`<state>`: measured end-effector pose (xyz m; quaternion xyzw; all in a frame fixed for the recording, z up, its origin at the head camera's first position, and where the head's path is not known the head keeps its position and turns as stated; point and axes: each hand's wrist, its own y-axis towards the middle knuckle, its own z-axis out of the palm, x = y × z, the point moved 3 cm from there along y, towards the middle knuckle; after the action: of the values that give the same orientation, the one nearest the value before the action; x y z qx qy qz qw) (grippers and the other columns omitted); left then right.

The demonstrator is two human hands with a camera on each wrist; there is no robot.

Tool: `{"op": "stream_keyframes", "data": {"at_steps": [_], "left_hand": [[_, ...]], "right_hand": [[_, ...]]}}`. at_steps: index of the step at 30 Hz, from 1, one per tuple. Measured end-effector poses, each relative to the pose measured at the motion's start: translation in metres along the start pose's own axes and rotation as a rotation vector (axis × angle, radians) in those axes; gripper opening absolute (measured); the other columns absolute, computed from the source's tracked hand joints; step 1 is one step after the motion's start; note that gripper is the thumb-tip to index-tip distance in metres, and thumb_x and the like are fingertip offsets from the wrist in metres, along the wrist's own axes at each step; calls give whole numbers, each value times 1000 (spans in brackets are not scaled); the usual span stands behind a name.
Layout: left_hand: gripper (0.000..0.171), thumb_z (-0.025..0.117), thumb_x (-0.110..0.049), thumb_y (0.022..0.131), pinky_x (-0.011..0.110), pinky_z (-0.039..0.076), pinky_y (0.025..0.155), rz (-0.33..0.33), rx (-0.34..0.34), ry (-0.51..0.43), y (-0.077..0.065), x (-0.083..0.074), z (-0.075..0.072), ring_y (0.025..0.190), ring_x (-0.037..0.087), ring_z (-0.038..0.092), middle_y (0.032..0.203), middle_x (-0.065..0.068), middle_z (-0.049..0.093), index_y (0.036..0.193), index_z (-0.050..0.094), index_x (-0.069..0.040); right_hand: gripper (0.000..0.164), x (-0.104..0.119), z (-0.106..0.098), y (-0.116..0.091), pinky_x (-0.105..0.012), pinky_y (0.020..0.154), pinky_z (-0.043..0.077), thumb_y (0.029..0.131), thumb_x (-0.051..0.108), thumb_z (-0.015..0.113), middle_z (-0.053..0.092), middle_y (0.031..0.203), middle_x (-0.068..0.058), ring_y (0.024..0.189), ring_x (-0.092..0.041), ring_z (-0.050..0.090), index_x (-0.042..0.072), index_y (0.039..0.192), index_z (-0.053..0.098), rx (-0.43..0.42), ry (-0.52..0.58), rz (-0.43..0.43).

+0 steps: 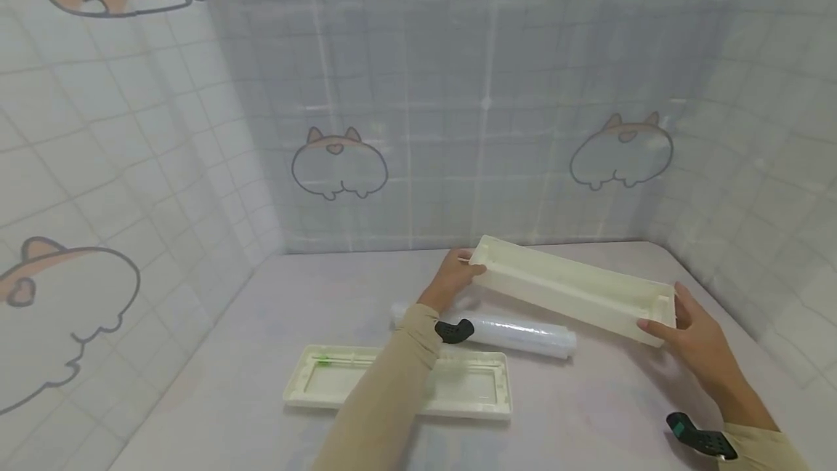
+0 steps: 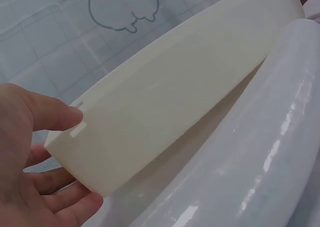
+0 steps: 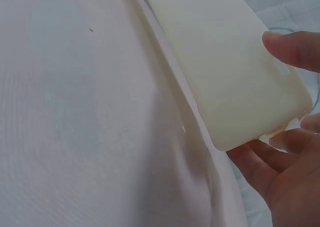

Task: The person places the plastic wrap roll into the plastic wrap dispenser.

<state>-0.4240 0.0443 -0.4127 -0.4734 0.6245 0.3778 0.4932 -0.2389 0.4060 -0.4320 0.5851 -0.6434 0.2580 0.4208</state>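
Observation:
Both hands hold a long cream plastic box (image 1: 569, 283) by its two ends, tilted so its hollow inside shows in the head view. My left hand (image 1: 453, 278) grips the left end, thumb on the long side and fingers at the end wall, as the left wrist view shows. At the other end my right hand (image 1: 696, 329) pinches the corner, its thumb on the side wall (image 3: 225, 72). A roll of clear plastic film (image 1: 516, 334) lies on the table just nearer than the box. Closer still is a flat cream lid (image 1: 464, 384), partly hidden behind the left sleeve.
A pale cloth covers the table (image 1: 229, 384). Behind it and at both sides hang tiled-pattern curtains (image 1: 445, 93) with cartoon dog drawings. A small green piece (image 1: 323, 362) sits on the lid's left part.

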Motion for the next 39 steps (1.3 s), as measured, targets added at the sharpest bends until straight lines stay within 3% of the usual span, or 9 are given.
{"op": "stream_keyframes", "data": {"at_steps": [9, 11, 13, 16, 20, 24, 30, 35, 39], "left_hand": [[55, 70, -14, 92, 44, 49, 99, 69, 98, -15, -2, 2, -6, 114, 28, 59, 129, 19, 60, 141, 51, 3], [54, 69, -14, 93, 45, 48, 101, 73, 116, -15, -4, 2, -7, 115, 27, 59, 129, 19, 61, 142, 52, 2], [53, 69, -15, 94, 46, 47, 102, 78, 122, -7, -5, 3, -9, 115, 27, 59, 129, 18, 61, 142, 53, 1], [53, 69, -16, 94, 46, 46, 103, 72, 119, -6, -6, 4, -12, 117, 27, 58, 130, 17, 61, 142, 53, -1], [53, 69, -17, 95, 46, 46, 104, 64, 117, 2, -8, 6, -15, 120, 28, 56, 132, 16, 60, 143, 52, -2], [54, 69, -17, 95, 45, 47, 102, 63, 105, 29, -9, 7, -18, 120, 28, 57, 133, 17, 60, 143, 52, -2], [52, 70, -18, 94, 44, 50, 99, 60, 87, 57, -8, 10, -20, 115, 27, 59, 130, 17, 61, 142, 55, -3], [54, 70, -20, 94, 43, 50, 99, 63, 94, 60, -6, 9, -22, 115, 26, 59, 130, 15, 61, 142, 54, -4], [53, 71, -19, 93, 44, 50, 97, 72, 77, 59, -8, 7, -29, 115, 27, 59, 128, 15, 61, 141, 54, -2]], "right_hand": [[100, 2, 7, 1, -76, 99, 28, 93, 38, 73, 21, 158, -31, 134, -59, 30, 5, 160, 8, -32, 19, 1], [98, 2, 8, 1, -65, 97, 40, 93, 38, 73, 25, 157, -30, 132, -53, 38, 4, 160, 11, -41, -3, 2], [95, 2, 9, 1, -46, 90, 48, 93, 38, 73, 30, 155, -30, 125, -36, 51, 4, 160, 16, -48, -28, -3], [93, 3, 10, 1, -19, 75, 44, 92, 36, 74, 34, 153, -30, 107, -4, 53, 2, 159, 19, -53, -38, -19], [93, 3, 13, 2, -10, 72, 42, 93, 30, 74, 32, 153, -32, 99, 12, 46, -3, 158, 16, -44, 8, -39], [93, 4, 15, 3, -8, 74, 43, 93, 28, 74, 31, 154, -33, 108, -1, 52, -4, 157, 15, -44, 7, -48], [94, 6, 17, 4, -6, 73, 42, 92, 28, 75, 28, 155, -34, 127, -51, 45, -6, 156, 15, -48, 12, -49], [94, 9, 19, 4, -5, 73, 41, 93, 28, 75, 26, 155, -34, 127, -58, 41, -6, 157, 15, -63, 24, -50], [91, 15, 23, 6, -6, 73, 43, 93, 28, 74, 28, 154, -35, 123, -50, 50, -5, 156, 18, -62, 16, -80]]}}
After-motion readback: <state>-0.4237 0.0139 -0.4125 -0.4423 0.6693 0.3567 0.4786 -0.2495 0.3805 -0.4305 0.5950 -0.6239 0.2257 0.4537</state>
